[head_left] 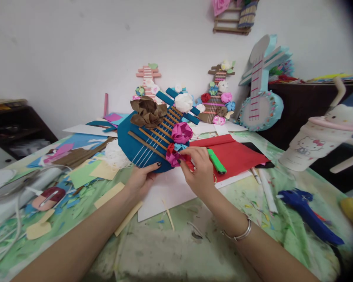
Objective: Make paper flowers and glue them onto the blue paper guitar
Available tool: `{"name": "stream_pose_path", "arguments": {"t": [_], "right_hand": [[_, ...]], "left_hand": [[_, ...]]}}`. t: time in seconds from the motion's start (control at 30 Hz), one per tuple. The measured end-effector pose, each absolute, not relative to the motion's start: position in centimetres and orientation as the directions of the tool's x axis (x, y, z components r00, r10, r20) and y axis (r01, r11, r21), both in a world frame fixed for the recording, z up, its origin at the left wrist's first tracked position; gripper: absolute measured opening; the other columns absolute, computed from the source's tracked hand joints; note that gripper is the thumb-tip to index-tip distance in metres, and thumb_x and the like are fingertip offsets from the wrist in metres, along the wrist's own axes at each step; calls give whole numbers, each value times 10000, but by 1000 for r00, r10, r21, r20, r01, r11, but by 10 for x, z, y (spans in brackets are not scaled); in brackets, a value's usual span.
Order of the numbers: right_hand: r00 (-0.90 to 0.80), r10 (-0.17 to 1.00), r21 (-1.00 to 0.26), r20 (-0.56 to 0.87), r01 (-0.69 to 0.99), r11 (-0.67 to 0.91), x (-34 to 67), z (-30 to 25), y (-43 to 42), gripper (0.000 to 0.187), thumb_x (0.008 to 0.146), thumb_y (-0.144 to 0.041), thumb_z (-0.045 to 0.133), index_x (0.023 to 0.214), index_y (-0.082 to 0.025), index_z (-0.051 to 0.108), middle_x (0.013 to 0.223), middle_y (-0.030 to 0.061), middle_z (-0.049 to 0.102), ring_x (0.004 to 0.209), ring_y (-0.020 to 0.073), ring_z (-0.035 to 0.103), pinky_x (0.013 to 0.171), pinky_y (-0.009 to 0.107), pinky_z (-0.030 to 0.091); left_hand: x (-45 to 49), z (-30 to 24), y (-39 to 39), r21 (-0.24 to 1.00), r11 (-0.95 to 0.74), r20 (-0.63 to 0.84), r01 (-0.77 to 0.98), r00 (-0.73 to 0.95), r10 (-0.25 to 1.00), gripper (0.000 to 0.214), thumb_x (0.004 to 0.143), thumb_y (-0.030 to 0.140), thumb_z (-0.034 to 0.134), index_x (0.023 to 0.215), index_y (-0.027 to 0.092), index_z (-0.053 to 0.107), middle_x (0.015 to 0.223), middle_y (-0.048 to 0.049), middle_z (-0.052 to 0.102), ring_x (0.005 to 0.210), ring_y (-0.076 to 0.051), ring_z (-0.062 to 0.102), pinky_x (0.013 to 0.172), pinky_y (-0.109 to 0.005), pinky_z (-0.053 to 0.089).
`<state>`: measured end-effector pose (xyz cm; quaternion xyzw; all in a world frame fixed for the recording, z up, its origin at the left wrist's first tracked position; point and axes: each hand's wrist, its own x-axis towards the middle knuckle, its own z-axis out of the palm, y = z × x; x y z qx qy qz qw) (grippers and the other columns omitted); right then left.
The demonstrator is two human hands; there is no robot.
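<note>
A blue paper lute (126,135) with white strings and brown strips is held up, tilted, above the table. My left hand (142,180) grips its lower edge, thumb on the front. My right hand (198,168) pinches at a magenta paper flower (173,156) on the lute's right edge, next to a small light-blue flower (180,147). A larger magenta flower (181,132), a white flower (183,102) and a big brown flower (148,111) sit higher on the lute. Behind my right hand lies a green utility knife (216,161) on red paper (238,152).
A blue glue gun (312,215) lies at the right, near a white cup (317,141) with a straw. Paper scraps (85,172), white yarn (117,153) and cables (17,211) cover the left. Other paper instruments (260,90) stand against the wall.
</note>
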<state>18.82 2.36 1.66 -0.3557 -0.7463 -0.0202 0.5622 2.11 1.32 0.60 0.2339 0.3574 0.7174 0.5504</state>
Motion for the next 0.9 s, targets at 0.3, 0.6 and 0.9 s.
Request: {"name": "stream_pose_path", "arguments": {"t": [0.3, 0.6, 0.9], "right_hand": [[-181, 639, -453, 748, 564, 690, 181, 7, 22, 222, 789, -140, 611, 988, -207, 538, 939, 61, 668, 900, 243, 517, 793, 397, 389], [-169, 623, -452, 764, 550, 703, 181, 7, 23, 239, 807, -69, 504, 1004, -204, 513, 859, 43, 646, 847, 218, 550, 771, 375, 401], [-89, 674, -607, 734, 359, 709, 183, 8, 24, 270, 820, -113, 486, 1064, -218, 435, 827, 20, 612, 770, 158, 594, 728, 304, 472]], "left_hand": [[26, 7, 8, 820, -128, -3, -559, -227, 974, 776, 627, -85, 695, 1320, 202, 494, 1201, -148, 656, 1029, -303, 662, 869, -451, 583], [25, 6, 8, 831, -138, 17, -540, -223, 975, 818, 615, -83, 704, 1336, 226, 473, 1236, -138, 637, 1055, -305, 649, 879, -467, 576], [25, 6, 7, 824, -119, -9, -554, -222, 975, 832, 618, -85, 701, 1357, 215, 464, 1223, -144, 646, 1052, -308, 651, 887, -451, 576]]}}
